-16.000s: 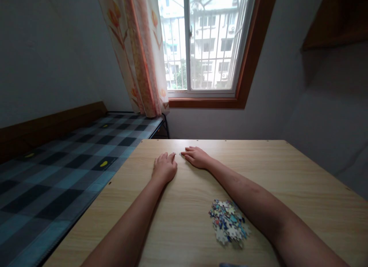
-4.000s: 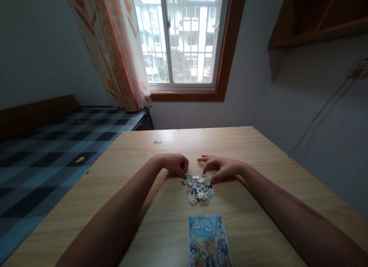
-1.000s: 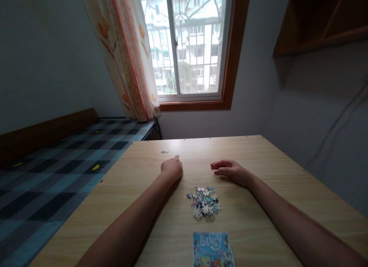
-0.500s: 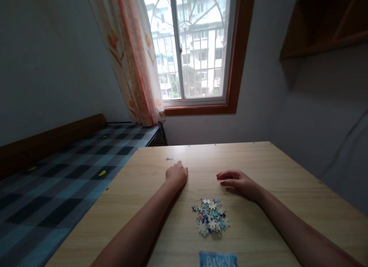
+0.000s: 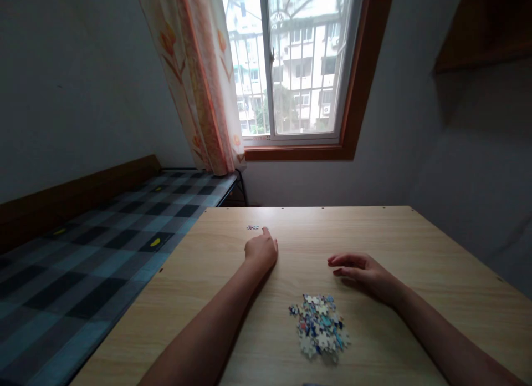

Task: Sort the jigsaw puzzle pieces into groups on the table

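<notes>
My left hand (image 5: 261, 248) reaches far across the wooden table (image 5: 415, 247). Its fingers are drawn together, and the tips press on a small puzzle piece that I can barely make out. Just beyond the fingertips lies a tiny joined cluster of puzzle pieces (image 5: 252, 228). My right hand (image 5: 366, 270) rests on its side on the table, fingers loosely stretched and apart, holding nothing. A heap of loose puzzle pieces (image 5: 320, 325) lies near me, just below and left of the right hand.
A bed with a blue and black checked cover (image 5: 103, 242) runs along the table's left side. Behind the table are a barred window (image 5: 299, 64) and an orange patterned curtain (image 5: 203, 81). A wooden shelf (image 5: 482, 36) hangs at the upper right.
The view has tilted up, so the puzzle box has almost left the bottom edge. My left hand has crept a little closer to the small far cluster. The right hand has stayed put.
</notes>
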Available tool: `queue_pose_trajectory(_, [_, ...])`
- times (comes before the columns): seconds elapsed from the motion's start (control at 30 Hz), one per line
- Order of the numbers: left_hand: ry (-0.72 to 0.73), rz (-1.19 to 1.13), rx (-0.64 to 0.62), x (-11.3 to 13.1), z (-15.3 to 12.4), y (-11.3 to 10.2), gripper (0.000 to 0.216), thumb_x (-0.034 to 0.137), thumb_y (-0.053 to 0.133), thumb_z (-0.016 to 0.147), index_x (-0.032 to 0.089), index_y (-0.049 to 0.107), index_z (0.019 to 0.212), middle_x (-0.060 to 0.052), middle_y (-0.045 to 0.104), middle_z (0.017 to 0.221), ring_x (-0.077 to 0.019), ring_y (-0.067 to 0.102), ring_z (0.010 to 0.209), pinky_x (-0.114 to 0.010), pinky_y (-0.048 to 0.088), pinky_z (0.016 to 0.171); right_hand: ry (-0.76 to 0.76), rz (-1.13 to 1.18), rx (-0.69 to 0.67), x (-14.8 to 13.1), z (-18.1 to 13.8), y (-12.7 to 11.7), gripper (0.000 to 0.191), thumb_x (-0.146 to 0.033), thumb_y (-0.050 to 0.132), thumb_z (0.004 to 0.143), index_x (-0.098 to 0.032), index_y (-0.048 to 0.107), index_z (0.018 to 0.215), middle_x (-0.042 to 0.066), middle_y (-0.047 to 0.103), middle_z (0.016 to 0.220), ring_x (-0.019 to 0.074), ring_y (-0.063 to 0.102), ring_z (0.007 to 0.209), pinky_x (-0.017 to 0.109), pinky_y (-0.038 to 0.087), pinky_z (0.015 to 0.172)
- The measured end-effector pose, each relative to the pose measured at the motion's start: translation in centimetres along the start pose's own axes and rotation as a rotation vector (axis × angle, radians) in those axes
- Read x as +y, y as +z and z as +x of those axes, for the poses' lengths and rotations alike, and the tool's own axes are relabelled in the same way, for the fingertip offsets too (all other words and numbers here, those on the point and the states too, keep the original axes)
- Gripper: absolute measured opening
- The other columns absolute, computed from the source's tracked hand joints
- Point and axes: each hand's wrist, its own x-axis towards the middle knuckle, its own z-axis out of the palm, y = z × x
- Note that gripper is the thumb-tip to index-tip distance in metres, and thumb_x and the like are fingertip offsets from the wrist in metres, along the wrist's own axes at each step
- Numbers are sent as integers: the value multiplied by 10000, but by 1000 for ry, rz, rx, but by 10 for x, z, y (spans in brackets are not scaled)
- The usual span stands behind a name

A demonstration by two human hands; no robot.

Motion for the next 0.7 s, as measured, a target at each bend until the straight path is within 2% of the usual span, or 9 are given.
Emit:
queue_pose_trajectory(0.2, [18, 10, 59, -2, -4, 4, 594, 410, 396, 981, 83, 455, 1474, -243, 601, 1337, -318, 605, 1180, -365, 483, 941, -8, -13, 3, -1, 0, 2, 463, -566, 892, 622, -208, 794, 899, 146, 688, 1208, 335, 618, 1138, 487, 511, 997])
queue_pose_trajectory(0.4, [2, -39, 1, -7, 3, 8, 589, 445, 358, 994, 108, 480, 1462, -224, 646, 1237, -312, 638, 1118, -373, 489, 916, -47, -51, -4, 3, 1, -1, 470, -592, 878, 627, -215, 799, 897, 146, 700, 1177, 342, 617, 1133, 499, 514, 1000])
queue_pose_trajectory(0.7, [-7, -42, 31, -10, 6, 7, 588, 467, 396, 985, 120, 500, 1448, -219, 613, 1306, -314, 615, 1159, -371, 482, 941, -103, -128, -25, 8, 2, -4, 438, -587, 833, 700, -214, 800, 928, 154, 698, 1165, 346, 623, 1112, 499, 505, 993])
